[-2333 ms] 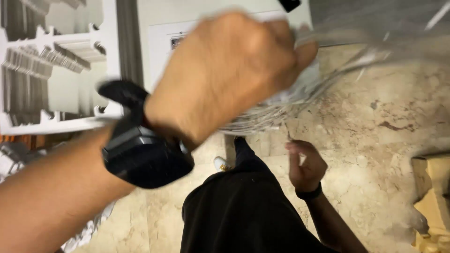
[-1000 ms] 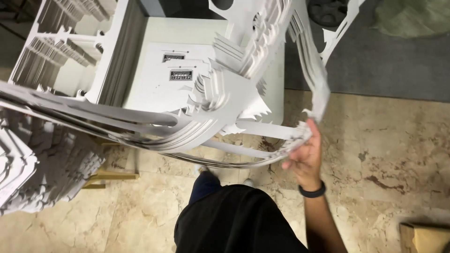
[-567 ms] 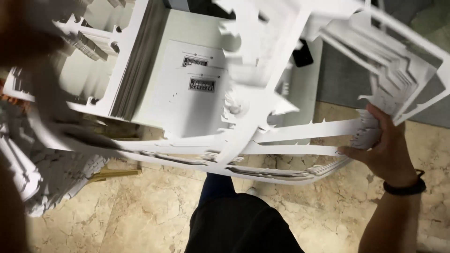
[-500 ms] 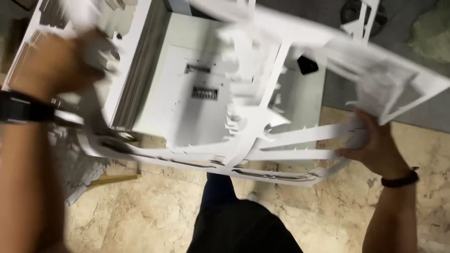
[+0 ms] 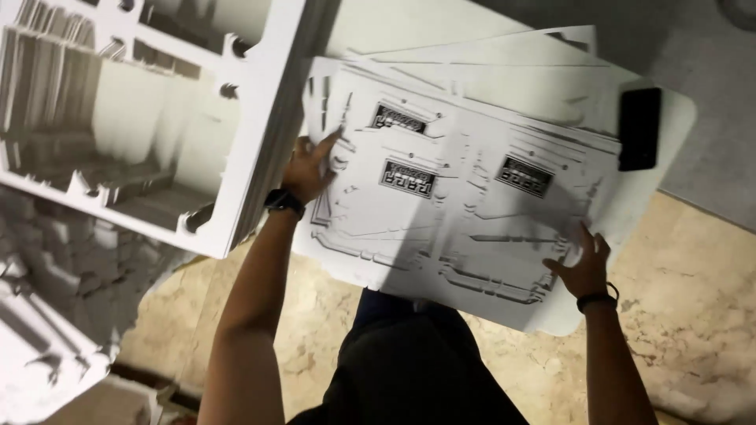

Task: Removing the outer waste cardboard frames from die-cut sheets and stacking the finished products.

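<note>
A stack of white die-cut card sheets (image 5: 465, 205) with small dark printed patches lies flat on a white table (image 5: 677, 126). My left hand (image 5: 309, 169) presses on the stack's left edge, fingers spread, a dark watch on the wrist. On the stack's lower right corner my right hand (image 5: 584, 264) rests flat with fingers apart, a dark band on its wrist. Neither hand grips anything.
A thick pile of cut-out white waste frames (image 5: 150, 118) stands at the left, touching the stack. More white offcuts (image 5: 55, 315) lie heaped at the lower left. A black phone (image 5: 638, 128) lies on the table's right end. Beige stone floor (image 5: 693, 315) below.
The bundle of cut-out frames I held up in both hands is gone from them. The sheet stack now lies flat on the table and both hands rest open on it.
</note>
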